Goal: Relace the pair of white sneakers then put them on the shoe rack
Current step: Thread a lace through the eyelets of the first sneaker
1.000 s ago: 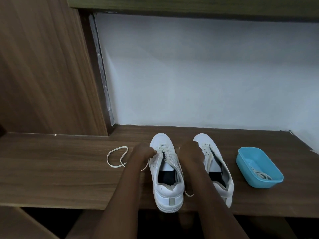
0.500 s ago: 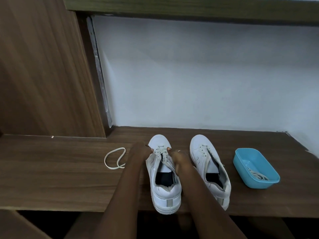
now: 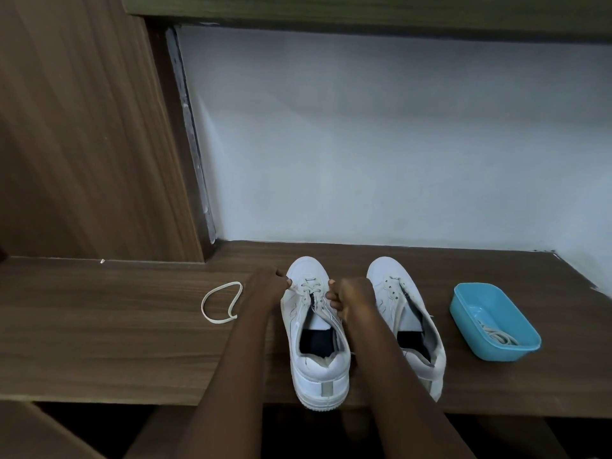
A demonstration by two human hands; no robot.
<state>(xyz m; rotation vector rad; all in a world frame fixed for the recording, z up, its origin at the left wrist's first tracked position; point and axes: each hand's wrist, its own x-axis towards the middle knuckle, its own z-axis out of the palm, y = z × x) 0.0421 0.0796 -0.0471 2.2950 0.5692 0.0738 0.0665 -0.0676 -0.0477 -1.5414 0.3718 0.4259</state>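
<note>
The left sneaker [image 3: 318,346] is standing on the wooden shelf [image 3: 99,326], toe to the wall, with its lacing lying between the two hands. The left hand [image 3: 266,284] is pinching the lace [image 3: 309,288] at the left eyelets, fingertips pressed together. The right hand [image 3: 352,294] is gripping the sneaker's right eyelet edge with curled fingers; whether they are also trapping lace is hidden. The right sneaker [image 3: 390,283] is sitting just beside it, partly covered by the right forearm. A loose loop [image 3: 220,303] of lace is disappearing under the left wrist. A blue tub [image 3: 463,303] is holding another lace [image 3: 498,336].
</note>
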